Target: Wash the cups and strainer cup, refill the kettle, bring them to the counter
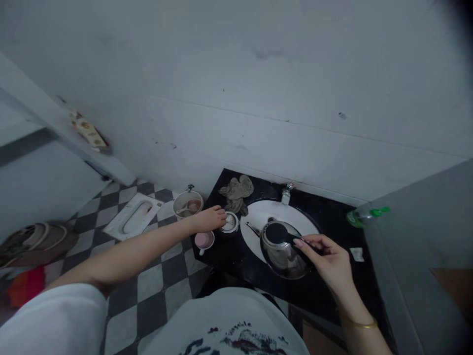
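My right hand (327, 254) is wrapped around the black handle of a shiny metal kettle (286, 259). The kettle, with its black lid on and its spout pointing left, is over the front of the white sink basin (254, 241). On the black counter left of the basin is a white mug (231, 224); small dark marks show in its top. My left hand (210, 219) reaches across to it, fingers curled at the mug's left rim; their undersides are hidden. Just below that hand stands a second white mug (204, 241) with a pink inside.
A grey rag (238, 192) lies behind the mugs. The tap (287, 193) rises behind the basin. A green bottle (356, 218) and a white packet (356, 254) are at the right. Left of the counter are a bucket (177, 202) with a ladle and a squat toilet (121, 229).
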Demonstrator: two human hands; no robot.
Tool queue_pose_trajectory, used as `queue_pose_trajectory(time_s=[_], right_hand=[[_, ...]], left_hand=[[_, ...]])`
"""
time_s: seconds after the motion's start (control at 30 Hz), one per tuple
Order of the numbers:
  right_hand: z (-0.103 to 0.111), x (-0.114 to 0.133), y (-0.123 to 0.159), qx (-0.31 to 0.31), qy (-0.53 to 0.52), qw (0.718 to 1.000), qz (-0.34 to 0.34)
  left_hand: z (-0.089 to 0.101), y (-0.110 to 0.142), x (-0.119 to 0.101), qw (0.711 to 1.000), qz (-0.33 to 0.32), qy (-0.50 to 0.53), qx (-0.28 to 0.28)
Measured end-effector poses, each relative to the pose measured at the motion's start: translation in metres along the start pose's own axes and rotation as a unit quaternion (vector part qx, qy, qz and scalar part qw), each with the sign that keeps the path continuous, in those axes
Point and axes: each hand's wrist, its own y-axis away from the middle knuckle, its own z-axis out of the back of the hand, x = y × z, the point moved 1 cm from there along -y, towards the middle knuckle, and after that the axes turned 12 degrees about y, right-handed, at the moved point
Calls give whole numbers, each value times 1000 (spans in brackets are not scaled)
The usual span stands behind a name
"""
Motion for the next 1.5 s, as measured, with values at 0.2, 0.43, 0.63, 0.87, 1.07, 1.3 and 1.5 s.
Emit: queue_pose_trajectory(time_s=[0.2,0.43,0.63,0.87,1.07,1.3,1.5], right_hand=[[1,2,0,-5,2,1000,-4],[19,-39,23,-94,-60,984,-137],[41,-69,46,-210,-46,947,-237],[41,-59,49,-257,-63,929,-260],[30,-49,45,-262,-84,933,-231],[25,-47,42,-237,-105,936,-238],[22,-30,32,-142,-48,979,-137]], left_hand=[[0,-17,0,997,27,74,23],[-10,-7,14,946,281,138,-88],[-31,-14,15,895,383,213,-79],[-36,-17,11,896,395,179,-93],[-38,-21,1,920,365,131,-61],[-25,-27,-13,911,374,158,-77],[11,-7,-10,845,405,289,-195]])
